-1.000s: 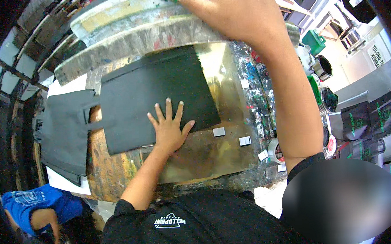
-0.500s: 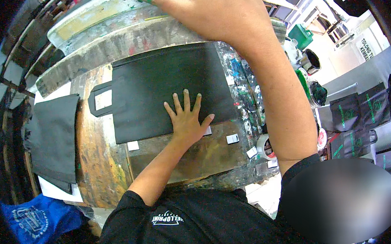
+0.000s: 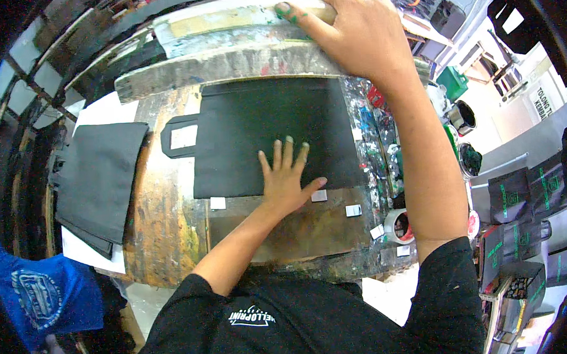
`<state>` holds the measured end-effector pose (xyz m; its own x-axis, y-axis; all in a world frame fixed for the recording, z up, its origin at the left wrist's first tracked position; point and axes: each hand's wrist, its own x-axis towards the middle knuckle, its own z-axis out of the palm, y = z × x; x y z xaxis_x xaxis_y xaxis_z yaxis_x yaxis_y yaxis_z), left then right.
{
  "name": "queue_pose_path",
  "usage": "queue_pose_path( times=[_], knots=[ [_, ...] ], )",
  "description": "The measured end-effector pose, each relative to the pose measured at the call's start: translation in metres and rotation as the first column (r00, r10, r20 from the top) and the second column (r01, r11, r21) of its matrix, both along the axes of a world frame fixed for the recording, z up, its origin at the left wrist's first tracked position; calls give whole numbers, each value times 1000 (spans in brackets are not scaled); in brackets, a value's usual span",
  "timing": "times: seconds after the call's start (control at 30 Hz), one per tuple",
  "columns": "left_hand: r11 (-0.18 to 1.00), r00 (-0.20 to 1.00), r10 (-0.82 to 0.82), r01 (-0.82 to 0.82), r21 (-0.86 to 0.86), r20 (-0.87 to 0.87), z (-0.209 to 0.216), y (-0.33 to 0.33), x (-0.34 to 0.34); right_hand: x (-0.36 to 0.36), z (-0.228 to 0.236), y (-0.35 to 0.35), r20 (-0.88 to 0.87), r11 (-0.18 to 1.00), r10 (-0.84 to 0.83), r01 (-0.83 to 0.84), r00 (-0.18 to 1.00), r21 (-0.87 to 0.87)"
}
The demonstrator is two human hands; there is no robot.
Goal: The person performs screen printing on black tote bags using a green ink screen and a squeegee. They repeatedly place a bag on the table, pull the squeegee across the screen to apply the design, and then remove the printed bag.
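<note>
A black fabric tote bag (image 3: 247, 121) lies flat on the worktable, its handle loop (image 3: 167, 138) pointing left. My left hand (image 3: 285, 177) rests palm down on the bag's near part with the fingers spread. Beyond the bag stands a raised, paint-stained wooden frame (image 3: 225, 65). My right hand (image 3: 365, 32) is closed round the frame's upper edge at its right part. Green paint marks the right thumb. What the fingers on the far side touch is hidden.
A stack of black bags (image 3: 102, 178) lies on white sheets at the left. Small white tabs (image 3: 353, 210) and a tape roll (image 3: 400, 225) sit near the bag. Paint cans (image 3: 463, 117) stand at right. A person in a blue shirt (image 3: 50, 292) is at lower left.
The whole view has shifted, so the table, bag and frame appear farther right. My left hand stays flat on the bag. More of my right hand on the frame now shows.
</note>
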<state>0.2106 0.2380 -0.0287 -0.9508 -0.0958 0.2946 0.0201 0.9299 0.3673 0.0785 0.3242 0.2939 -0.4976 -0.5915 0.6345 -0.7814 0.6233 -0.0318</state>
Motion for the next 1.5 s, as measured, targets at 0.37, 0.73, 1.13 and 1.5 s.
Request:
queue_pose_path(
  times=[0.37, 0.73, 1.13, 1.5],
  knots=[
    [422, 921, 322, 68, 904, -219, 146, -150, 108, 58, -99, 38, -34, 987, 1, 5, 999, 160],
    [893, 896, 404, -343, 291, -184, -25, -145, 171, 66, -193, 49, 331, 925, -56, -76, 942, 373],
    [903, 901, 392, -339, 263, -183, -31, -148, 173, 83, -222, 37, 275, 926, -104, -8, 956, 379],
    [860, 899, 435, -397, 320, -54, -40, -151, 177, -72, -252, -33, 126, 941, -120, 72, 985, 329]
  ],
)
